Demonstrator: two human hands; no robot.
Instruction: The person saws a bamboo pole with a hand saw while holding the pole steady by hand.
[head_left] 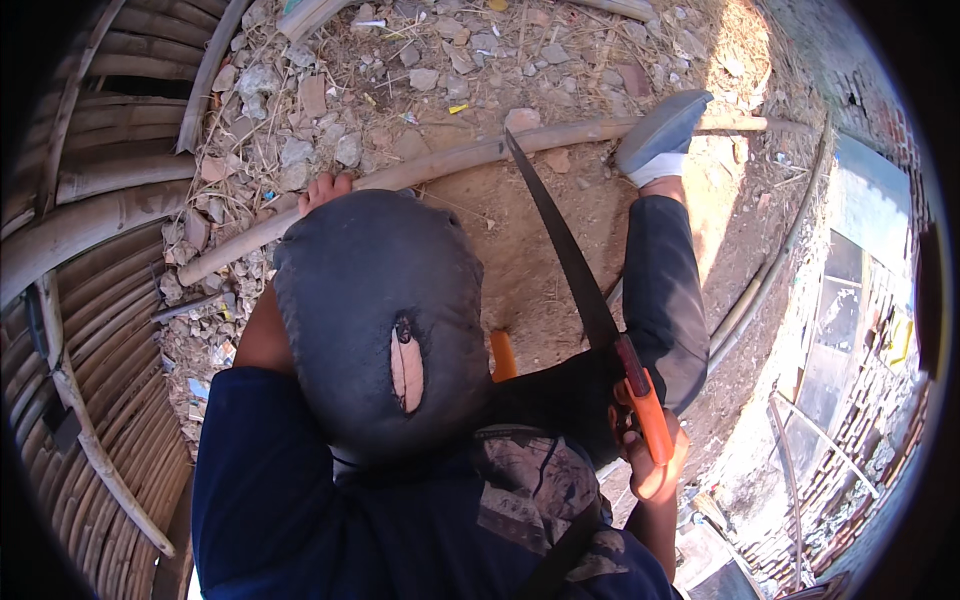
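Your right hand (657, 468) grasps the saw (570, 250), and the pole (470, 155) lies across the ground (540, 260) under your shoe (662, 130), so brace it with your left hand (325, 190), whose grip I can't make out, and hold the blade square.

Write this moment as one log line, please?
right grip: holds long dark-bladed, orange-handled saw | left grip: partly hidden, at long tan wooden pole | saw touching pole: unclear

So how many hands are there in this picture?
2: the left hand, at the pole and partly hidden behind the torn trouser knee; the right hand, lower right, gripping the saw by its orange handle. No other hand shows.
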